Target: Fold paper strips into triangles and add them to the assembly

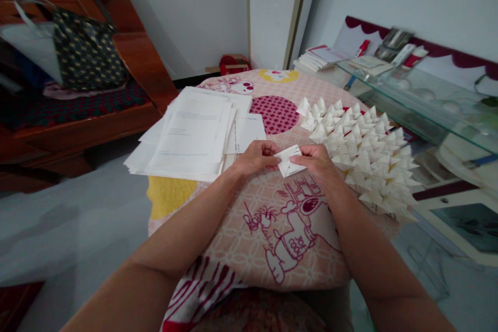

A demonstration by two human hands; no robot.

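Both my hands pinch one small folded piece of white paper (288, 162) above a pink cartoon-print cloth (272, 228). My left hand (254, 158) grips its left corner with thumb and fingers closed. My right hand (317, 162) holds the right side, fingers curled over it. To the right of my right hand lies a heap of several folded white paper triangles (361, 153). A stack of white printed sheets (194, 135) lies just left of my left hand.
A glass-topped table (428, 98) with booklets, pens and a shiny object stands at the right. A wooden bench (78, 114) with a dotted dark bag (83, 54) is at the left. Grey floor lies between. A red object (234, 64) sits by the far wall.
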